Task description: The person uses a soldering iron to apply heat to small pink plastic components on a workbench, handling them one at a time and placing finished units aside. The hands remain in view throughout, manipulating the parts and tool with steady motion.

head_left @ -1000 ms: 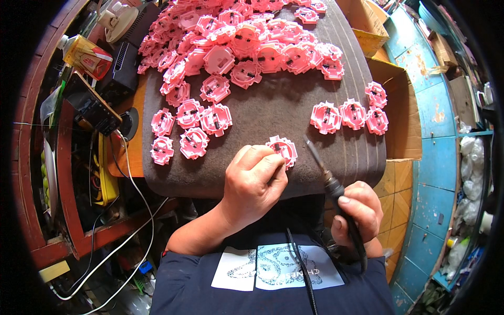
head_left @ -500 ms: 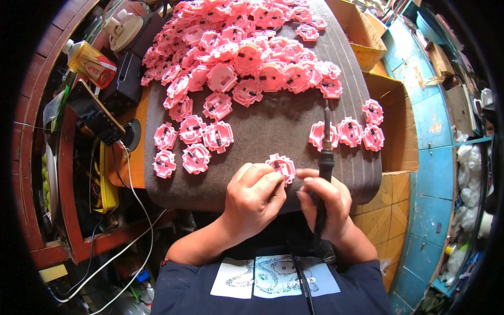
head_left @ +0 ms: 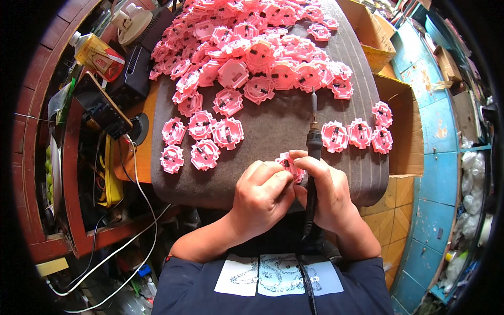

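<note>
Looking down on a dark mat (head_left: pixel 270 126), we see a big pile of pink plastic parts (head_left: pixel 247 50). Our right hand (head_left: pixel 329 191) holds a soldering iron (head_left: pixel 313 144); our left hand (head_left: pixel 261 193) pinches one pink part (head_left: pixel 295 174) at the near edge.

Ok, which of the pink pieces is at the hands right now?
The partly covered pink piece near the front edge of the dark mat, between the left hand and right hand; the other pink pieces lie apart from both hands.
</note>
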Action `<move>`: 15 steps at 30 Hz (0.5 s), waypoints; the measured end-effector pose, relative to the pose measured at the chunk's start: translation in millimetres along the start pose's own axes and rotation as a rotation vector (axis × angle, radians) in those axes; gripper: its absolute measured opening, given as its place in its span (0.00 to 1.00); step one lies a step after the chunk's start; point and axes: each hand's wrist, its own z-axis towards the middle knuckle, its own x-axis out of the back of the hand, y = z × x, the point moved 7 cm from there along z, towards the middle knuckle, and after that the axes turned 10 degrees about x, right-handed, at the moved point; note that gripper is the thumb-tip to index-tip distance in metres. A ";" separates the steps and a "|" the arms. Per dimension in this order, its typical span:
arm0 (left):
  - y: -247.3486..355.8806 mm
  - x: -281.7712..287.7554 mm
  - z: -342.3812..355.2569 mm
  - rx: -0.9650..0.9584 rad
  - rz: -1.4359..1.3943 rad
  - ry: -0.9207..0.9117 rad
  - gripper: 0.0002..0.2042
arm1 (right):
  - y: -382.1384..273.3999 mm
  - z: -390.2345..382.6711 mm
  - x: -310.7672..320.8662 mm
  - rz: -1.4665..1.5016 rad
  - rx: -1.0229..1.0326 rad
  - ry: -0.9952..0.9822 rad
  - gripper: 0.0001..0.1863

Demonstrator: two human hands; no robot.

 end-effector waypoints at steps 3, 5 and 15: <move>0.1 -1.0 -0.4 -0.003 -0.008 0.003 0.12 | 1.7 -1.8 -0.6 0.021 -0.025 -0.002 0.28; 1.0 0.1 0.3 0.002 -0.006 0.004 0.12 | 1.1 -1.4 -0.2 0.019 -0.018 -0.002 0.28; -0.9 11.1 -0.4 0.028 -0.053 0.023 0.11 | -0.3 1.8 0.8 0.012 -0.027 -0.027 0.29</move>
